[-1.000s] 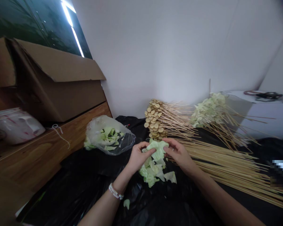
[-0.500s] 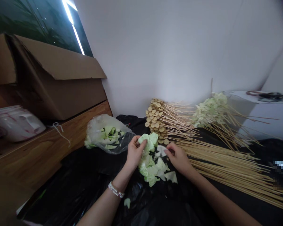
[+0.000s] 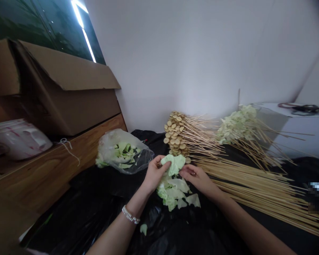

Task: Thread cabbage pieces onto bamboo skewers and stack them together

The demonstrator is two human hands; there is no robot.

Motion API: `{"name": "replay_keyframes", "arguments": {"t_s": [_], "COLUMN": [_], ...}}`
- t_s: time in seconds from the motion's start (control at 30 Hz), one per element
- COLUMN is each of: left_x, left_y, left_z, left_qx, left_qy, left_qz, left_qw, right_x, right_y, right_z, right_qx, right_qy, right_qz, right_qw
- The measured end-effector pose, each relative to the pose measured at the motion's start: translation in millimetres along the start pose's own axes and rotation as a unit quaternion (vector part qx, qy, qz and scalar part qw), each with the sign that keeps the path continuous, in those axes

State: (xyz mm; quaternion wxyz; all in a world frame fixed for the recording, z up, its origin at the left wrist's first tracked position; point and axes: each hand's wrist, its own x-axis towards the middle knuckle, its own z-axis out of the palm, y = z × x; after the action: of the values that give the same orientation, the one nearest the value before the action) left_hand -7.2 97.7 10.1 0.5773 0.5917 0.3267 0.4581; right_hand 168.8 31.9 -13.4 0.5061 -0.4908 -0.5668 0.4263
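My left hand [image 3: 155, 173] pinches a crumpled pale green cabbage leaf piece [image 3: 174, 164] by its left side. My right hand [image 3: 196, 178] lies just right of that piece, fingers extended and holding nothing. Below both hands sits a loose pile of torn cabbage pieces [image 3: 174, 193] on black plastic sheeting [image 3: 82, 212]. One stray cabbage scrap [image 3: 143, 229] lies nearer me. Beyond the hands stands a stack of skewered round tan slices [image 3: 175, 132]. Farther right rests a bunch of skewered cabbage [image 3: 236, 124]. Loose bamboo skewers [image 3: 255, 187] spread right of my right hand.
A clear plastic bag of cabbage pieces [image 3: 122, 152] lies left of my hands. Behind it are an open cardboard box [image 3: 66, 95] on a wooden surface [image 3: 42, 170] and a white container [image 3: 20, 140]. A white surface [image 3: 295, 120] stands at the far right.
The hands have come closer together around the held cabbage piece, which has shifted right and slightly down. My right hand has moved up beside it, and the pile looks much the same.
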Motion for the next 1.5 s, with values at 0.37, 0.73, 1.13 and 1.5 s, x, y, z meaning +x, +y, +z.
{"name": "replay_keyframes", "arguments": {"t_s": [0.37,0.73,1.13,1.5], "left_x": [-10,-18,-19,-6], "left_y": [9,16,28,11], "left_z": [7.7,1.1,-1.3,3.1], "left_qx": [0.031,-0.068,-0.162,-0.020], "left_qy": [-0.128,-0.253,-0.230,-0.047], "left_qz": [-0.003,-0.119,-0.100,-0.031], "left_qw": [0.991,0.958,0.954,0.998], "right_x": [-2,-15,-11,-6], "right_y": [-7,-22,-18,-17], "right_z": [7,-3,-14,-11], "right_qx": [0.055,0.152,0.225,0.207], "right_qy": [0.026,-0.149,-0.116,-0.048], "right_qz": [0.009,0.039,0.058,0.043], "right_qw": [0.998,0.976,0.966,0.976]}}
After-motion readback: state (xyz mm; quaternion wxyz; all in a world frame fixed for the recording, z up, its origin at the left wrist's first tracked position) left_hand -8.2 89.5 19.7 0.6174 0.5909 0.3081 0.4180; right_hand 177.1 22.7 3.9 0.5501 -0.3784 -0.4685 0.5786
